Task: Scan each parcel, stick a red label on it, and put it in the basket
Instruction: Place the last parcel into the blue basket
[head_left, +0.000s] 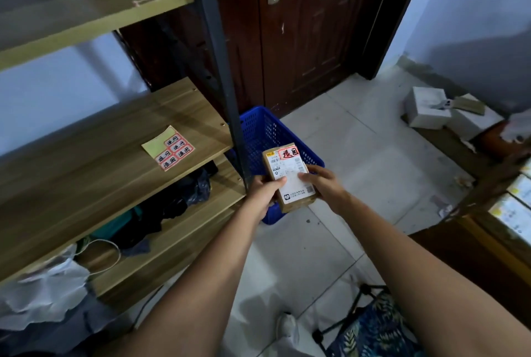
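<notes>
On the wooden shelf point(115, 138) to my left lies a yellow backing sheet of red labels point(169, 148), with 6 still on it. Just right of the shelf's dark post stands the blue plastic basket point(258, 126) on the tiled floor point(359, 161), its mesh walls showing. My left hand point(265, 191) grips the near left edge of the parcel point(290, 177), thumb pressed on its top face. The parcel is a small brown cardboard box held above the basket's near right rim, tilted away from me. A white shipping label covers most of its top, and a red label point(289, 153) with black characters sits at its far end. My right hand point(323, 182) clamps the parcel's right side, fingers on the white label.
</notes>
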`<state>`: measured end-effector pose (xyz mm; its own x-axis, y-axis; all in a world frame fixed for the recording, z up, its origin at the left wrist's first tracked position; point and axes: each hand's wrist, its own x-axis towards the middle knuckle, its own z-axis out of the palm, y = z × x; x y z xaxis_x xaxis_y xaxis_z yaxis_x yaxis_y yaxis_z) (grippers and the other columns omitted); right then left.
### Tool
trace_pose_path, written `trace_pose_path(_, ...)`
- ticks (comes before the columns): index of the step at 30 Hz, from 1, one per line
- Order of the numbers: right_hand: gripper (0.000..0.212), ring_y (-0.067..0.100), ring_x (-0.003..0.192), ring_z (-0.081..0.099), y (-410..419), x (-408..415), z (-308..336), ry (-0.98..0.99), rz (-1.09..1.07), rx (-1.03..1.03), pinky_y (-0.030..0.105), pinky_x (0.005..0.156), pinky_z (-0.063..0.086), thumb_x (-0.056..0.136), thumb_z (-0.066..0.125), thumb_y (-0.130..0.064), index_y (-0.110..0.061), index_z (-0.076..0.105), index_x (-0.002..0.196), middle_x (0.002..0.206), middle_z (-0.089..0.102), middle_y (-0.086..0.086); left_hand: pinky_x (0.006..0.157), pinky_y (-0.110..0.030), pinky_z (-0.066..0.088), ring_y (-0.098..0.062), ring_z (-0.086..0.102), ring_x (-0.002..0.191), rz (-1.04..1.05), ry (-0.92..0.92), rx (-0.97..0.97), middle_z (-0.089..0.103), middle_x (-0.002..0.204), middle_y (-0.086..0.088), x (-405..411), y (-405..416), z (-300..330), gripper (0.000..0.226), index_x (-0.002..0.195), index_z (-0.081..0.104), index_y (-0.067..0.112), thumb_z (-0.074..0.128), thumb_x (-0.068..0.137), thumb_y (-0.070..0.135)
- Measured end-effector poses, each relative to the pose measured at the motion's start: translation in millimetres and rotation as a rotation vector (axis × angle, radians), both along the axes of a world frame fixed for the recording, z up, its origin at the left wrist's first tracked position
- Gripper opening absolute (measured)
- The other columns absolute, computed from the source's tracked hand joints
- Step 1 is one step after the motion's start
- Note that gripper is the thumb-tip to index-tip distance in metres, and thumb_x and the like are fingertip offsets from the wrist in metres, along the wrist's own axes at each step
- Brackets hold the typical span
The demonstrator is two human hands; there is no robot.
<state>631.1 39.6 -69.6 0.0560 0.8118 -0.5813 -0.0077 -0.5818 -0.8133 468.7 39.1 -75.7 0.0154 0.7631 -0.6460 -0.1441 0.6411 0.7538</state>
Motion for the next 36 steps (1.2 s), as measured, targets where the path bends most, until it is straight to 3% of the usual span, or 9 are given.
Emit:
trace_pose_path(6, 0.028, 0.018, 0.085, 0.068, 20.4, 20.4, 5.7, -0.024, -0.011, 0.033, 0.027, 0.066, 0.056, 0.088, 0.067, -0.019, -0.024, 0.06, 0.115, 0.098, 0.067, 0.004, 0.07, -0.034, 0.06, -0.025, 0.07, 0.093, 0.028, 0.02, 0.011, 0.07, 0.11, -0.011, 23.7, 23.0, 3.7, 0.04, 0.12, 0.055, 0.008, 0.072, 0.084, 0.012)
trace_pose_path(9, 0.027, 0.019, 0.088, 0.067, 37.6, 20.9, 7.1, -0.032, 0.014, 0.026, 0.03, 0.071, 0.057, 0.09, 0.065, -0.021, -0.027, 0.058, 0.115, 0.102, 0.066, 0.005, 0.067, -0.032, 0.059, -0.024, 0.07, 0.093, 0.083, 0.021, -0.001, 0.07, 0.113, -0.013, 29.0, 35.0, 7.1, 0.043, 0.125, 0.054, 0.01, 0.071, 0.085, 0.012)
trace_pose_path(12, 0.028, 0.023, 0.096, 0.066, 58.5, 19.1, 7.2, -0.05, 0.055, 0.028, 0.037, 0.085, 0.058, 0.09, 0.065, -0.024, -0.028, 0.056, 0.116, 0.102, 0.064, 0.003, 0.064, -0.03, 0.059, -0.023, 0.071, 0.092, 0.11, 0.012, -0.014, 0.069, 0.114, -0.013, 29.0, 49.2, 5.3, 0.043, 0.126, 0.053, 0.011, 0.069, 0.086, 0.012)
trace_pose_path(17, 0.034, 0.025, 0.099, 0.067, 96.5, 14.9, 5.7, -0.067, 0.066, 0.022, 0.04, 0.09, 0.056, 0.09, 0.064, -0.023, -0.025, 0.056, 0.122, 0.101, 0.065, 0.004, 0.071, -0.032, 0.059, -0.024, 0.07, 0.094, 0.114, 0.01, -0.024, 0.07, 0.113, -0.012, 25.7, 88.1, -2.5, 0.039, 0.123, 0.056, 0.011, 0.069, 0.086, 0.012)
trace_pose_path(21, 0.032, 0.024, 0.096, 0.067, 133.0, 12.1, -0.5, -0.085, 0.086, -0.013, 0.04, 0.087, 0.057, 0.09, 0.065, -0.023, -0.024, 0.055, 0.12, 0.099, 0.065, 0.004, 0.08, -0.039, 0.059, -0.027, 0.069, 0.099, 0.133, 0.015, -0.066, 0.067, 0.117, -0.014, 22.8, 124.7, -17.1, 0.048, 0.128, 0.051, 0.011, 0.07, 0.084, 0.012)
trace_pose_path(27, 0.023, 0.021, 0.089, 0.066, 193.1, 0.9, -7.5, -0.109, 0.118, -0.024, 0.036, 0.084, 0.057, 0.091, 0.063, -0.022, -0.023, 0.053, 0.113, 0.093, 0.064, 0.002, 0.076, -0.036, 0.057, -0.03, 0.067, 0.103, 0.174, 0.01, -0.087, 0.066, 0.118, -0.017, 15.7, 182.0, -31.9, 0.043, 0.125, 0.049, 0.007, 0.068, 0.086, 0.009)
trace_pose_path(32, 0.032, 0.017, 0.083, 0.066, 226.9, -0.3, -25.1, -0.133, 0.105, -0.051, 0.027, 0.071, 0.058, 0.091, 0.064, -0.027, -0.019, 0.056, 0.122, 0.091, 0.064, -0.001, 0.075, -0.037, 0.058, -0.03, 0.067, 0.102, 0.148, 0.026, -0.107, 0.066, 0.118, -0.017, 17.5, 218.0, -49.5, 0.045, 0.125, 0.052, 0.006, 0.07, 0.084, 0.01)
trace_pose_path(36, 0.037, 0.02, 0.087, 0.068, 247.1, -0.5, -35.9, -0.139, 0.113, -0.066, 0.033, 0.078, 0.059, 0.09, 0.065, -0.026, -0.018, 0.057, 0.126, 0.095, 0.067, 0.001, 0.077, -0.037, 0.057, -0.029, 0.067, 0.1, 0.161, 0.041, -0.109, 0.067, 0.116, -0.015, 19.6, 233.0, -62.3, 0.04, 0.121, 0.052, 0.006, 0.07, 0.085, 0.011)
